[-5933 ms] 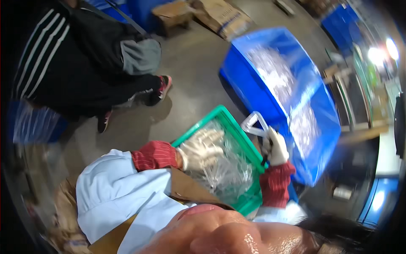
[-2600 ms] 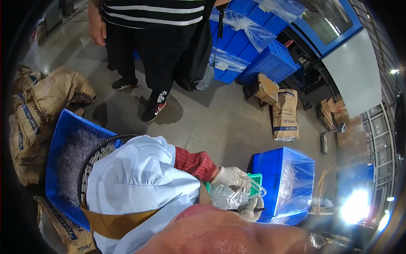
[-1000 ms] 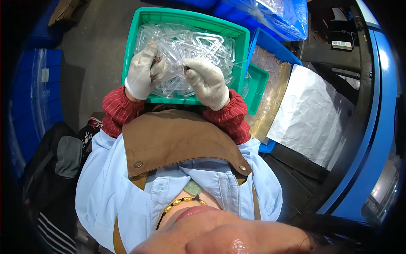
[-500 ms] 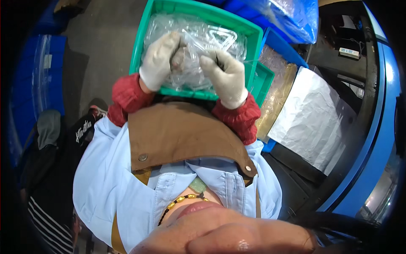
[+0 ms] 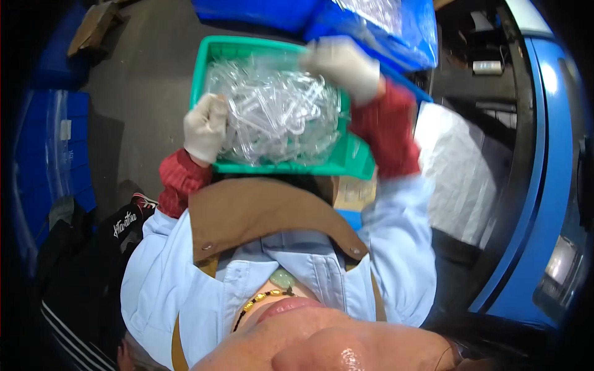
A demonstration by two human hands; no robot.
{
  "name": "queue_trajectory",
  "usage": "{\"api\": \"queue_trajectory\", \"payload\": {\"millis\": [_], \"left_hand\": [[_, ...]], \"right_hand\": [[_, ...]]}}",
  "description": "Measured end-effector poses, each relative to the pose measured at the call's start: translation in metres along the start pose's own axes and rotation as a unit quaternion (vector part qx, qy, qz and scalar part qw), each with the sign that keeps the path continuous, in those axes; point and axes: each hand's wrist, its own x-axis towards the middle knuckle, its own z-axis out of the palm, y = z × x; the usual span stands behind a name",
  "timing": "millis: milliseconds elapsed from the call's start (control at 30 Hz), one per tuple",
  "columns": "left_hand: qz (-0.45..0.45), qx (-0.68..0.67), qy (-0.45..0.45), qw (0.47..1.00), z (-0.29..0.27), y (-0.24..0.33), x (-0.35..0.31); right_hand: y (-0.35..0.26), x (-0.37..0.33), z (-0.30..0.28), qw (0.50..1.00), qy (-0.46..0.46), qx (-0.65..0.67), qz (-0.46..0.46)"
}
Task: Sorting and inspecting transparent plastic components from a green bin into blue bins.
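A green plastic bin (image 5: pixel 207 57) lies in front of me, heaped with clear plastic pieces (image 5: pixel 272 114) shaped like thin bars and loops. At the bin's left wall, my left hand (image 5: pixel 206 128), in a white glove, is closed, fingers curled in; whatever it may hold is hidden. My right hand (image 5: pixel 343 65), gloved as well, is raised over the far right corner of the bin. Motion smears its fingers, so their state and any contents do not show. A faint translucent blur lies just left of it, above the pieces.
Blue bins (image 5: pixel 377 37) with plastic film stand beyond the green one. To the right are a white sheet (image 5: pixel 455 167) and a blue machine frame (image 5: pixel 526 204). Stacked blue crates (image 5: pixel 59 148) stand at the left, near another person's dark-clothed leg (image 5: pixel 93 247).
My hands have separated: the right swung up and right, blurring, while the left dropped to the bin's left wall and closed. The plastic pieces between them are now uncovered.
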Motion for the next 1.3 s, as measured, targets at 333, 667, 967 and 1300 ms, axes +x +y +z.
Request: {"api": "queue_trajectory", "payload": {"millis": [333, 667, 967, 1300], "left_hand": [[-0.059, -0.041, 0.005, 0.997, 0.012, -0.002, -0.008], [-0.044, -0.060, -0.031, 0.997, 0.012, -0.005, -0.010], [0.038, -0.100, 0.005, 0.994, 0.018, 0.030, 0.010], [0.322, 0.368, -0.264, 0.831, 0.112, 0.038, 0.026]], "right_hand": [[-0.032, -0.043, -0.029, 0.870, -0.148, -0.077, 0.465], [-0.124, -0.117, 0.017, 0.827, -0.100, -0.136, 0.537], [-0.119, -0.082, -0.015, 0.896, 0.106, -0.010, 0.430], [-0.111, -0.086, 0.015, 0.813, 0.263, 0.160, 0.493]]}}
